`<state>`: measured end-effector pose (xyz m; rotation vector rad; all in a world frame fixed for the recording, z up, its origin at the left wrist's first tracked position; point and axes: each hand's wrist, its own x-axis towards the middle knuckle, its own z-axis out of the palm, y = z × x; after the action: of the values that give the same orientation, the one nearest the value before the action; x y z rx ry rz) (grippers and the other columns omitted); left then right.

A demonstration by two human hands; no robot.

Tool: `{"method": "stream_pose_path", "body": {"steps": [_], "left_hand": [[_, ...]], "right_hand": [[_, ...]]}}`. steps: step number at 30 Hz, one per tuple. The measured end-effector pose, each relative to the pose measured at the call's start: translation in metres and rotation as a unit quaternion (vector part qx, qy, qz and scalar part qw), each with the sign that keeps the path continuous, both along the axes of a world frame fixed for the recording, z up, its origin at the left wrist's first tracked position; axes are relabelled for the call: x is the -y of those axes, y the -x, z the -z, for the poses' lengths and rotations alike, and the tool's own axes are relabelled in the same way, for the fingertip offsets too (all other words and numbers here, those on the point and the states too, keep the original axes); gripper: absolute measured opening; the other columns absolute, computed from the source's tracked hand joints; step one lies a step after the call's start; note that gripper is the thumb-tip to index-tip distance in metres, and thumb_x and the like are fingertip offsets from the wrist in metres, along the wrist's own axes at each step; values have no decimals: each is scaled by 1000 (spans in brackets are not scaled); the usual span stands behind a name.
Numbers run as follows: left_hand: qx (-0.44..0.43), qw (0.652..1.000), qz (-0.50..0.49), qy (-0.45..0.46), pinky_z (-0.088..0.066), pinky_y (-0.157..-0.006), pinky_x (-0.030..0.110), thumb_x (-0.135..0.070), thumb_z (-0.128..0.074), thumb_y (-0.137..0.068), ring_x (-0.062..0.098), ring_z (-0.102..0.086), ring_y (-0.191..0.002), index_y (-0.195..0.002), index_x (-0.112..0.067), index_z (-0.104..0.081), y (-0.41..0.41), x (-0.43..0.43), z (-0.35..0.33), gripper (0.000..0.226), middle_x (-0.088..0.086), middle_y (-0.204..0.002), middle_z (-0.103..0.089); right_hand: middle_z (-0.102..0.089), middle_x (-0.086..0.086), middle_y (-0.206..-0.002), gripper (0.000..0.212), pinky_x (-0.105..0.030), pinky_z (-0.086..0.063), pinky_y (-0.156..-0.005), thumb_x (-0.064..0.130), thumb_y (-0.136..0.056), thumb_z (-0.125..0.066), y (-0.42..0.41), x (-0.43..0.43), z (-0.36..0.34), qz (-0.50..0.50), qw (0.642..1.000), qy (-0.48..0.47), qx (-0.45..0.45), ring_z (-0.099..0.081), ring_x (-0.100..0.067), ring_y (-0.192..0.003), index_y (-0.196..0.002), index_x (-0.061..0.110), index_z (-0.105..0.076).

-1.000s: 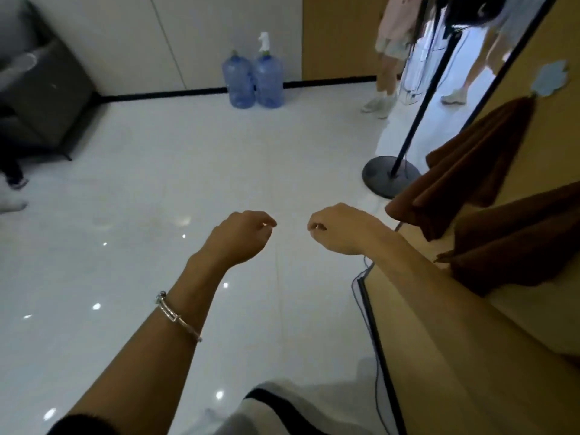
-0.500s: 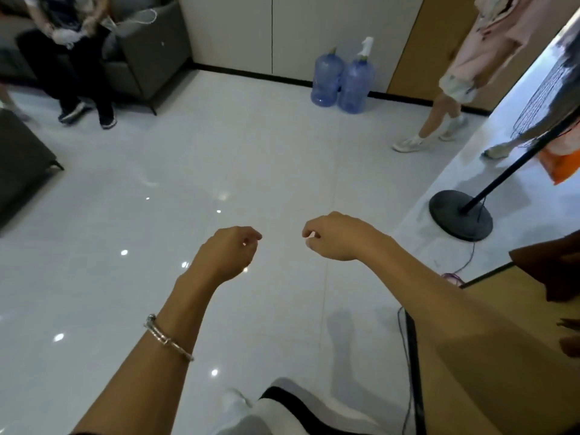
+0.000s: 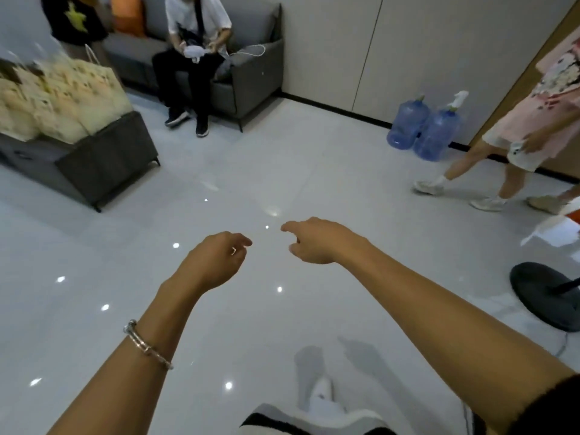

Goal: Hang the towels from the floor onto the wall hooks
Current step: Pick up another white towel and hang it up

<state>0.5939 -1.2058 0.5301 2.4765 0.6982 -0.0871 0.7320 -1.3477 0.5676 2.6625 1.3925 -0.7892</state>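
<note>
**Status: view turned from the hooks to the open floor**

At far left, paper bags (image 3: 62, 89) sit on a dark ottoman (image 3: 103, 158). The left hand (image 3: 216, 262) and right hand (image 3: 317, 243) reach forward with fingers loosely curled, holding nothing. Water bottles (image 3: 423, 130) stand at right. The hung brown towels seen a second ago are now out of view, and no towel shows on the floor (image 3: 282, 158) — probably a scan for any remaining.

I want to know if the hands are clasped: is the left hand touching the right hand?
Apart. The head view shows a strip of bare floor between the left hand and the right hand; neither holds anything.
</note>
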Motion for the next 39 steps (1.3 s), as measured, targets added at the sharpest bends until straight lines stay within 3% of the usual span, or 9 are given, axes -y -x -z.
{"method": "stream_pose_path", "body": {"steps": [10,16,23,29,35,39], "left_hand": [[-20,987,-156,-21,-47,-93,33,-25,-45,-96,12,-57,-105,-123,-26,-59,93,-112,-12,30,-5,-120,-59],[-45,968,-246,-6,-44,-90,26,-28,-46,-96,12,-56,-104,-124,-27,-58,115,-186,-14,30,-4,-120,-58],[-68,940,-333,14,-45,-93,29,-30,-43,-97,12,-56,-107,-126,-26,-56,121,-262,-24,32,-4,-122,-58],[-83,900,-428,10,-46,-94,32,-31,-42,-97,14,-57,-107,-129,-29,-53,182,-306,-24,34,-4,-123,-59],[-50,841,-538,-8,-45,-96,34,-30,-44,-96,13,-56,-108,-132,-31,-48,265,-340,-21,37,-6,-126,-56],[-32,823,-566,9,-43,-98,34,-29,-45,-95,15,-54,-112,-137,-31,-42,309,-378,-8,42,-4,-131,-52]], "right_hand": [[-42,-4,-144,44,-35,-39,-97,29,-99,-38,64,-181,14,-213,977,-17,-16,-46,-25,-126,-143,26,-39],[-47,-4,-140,42,-36,-42,-99,31,-97,-40,65,-292,23,-285,958,-13,-40,-50,-25,-122,-139,26,-45],[-50,-7,-138,41,-36,-43,-99,32,-98,-42,59,-412,28,-351,934,-14,-57,-52,-26,-119,-137,23,-48],[-48,-4,-139,41,-36,-42,-100,31,-97,-43,124,-491,37,-454,889,5,-59,-50,-24,-121,-137,25,-47],[-43,-3,-142,44,-38,-42,-101,28,-96,-42,218,-564,27,-553,831,-40,-51,-47,-24,-125,-140,24,-43],[-40,-2,-144,45,-37,-41,-101,29,-96,-41,268,-609,27,-577,814,-47,-42,-45,-25,-127,-141,26,-41]]}}
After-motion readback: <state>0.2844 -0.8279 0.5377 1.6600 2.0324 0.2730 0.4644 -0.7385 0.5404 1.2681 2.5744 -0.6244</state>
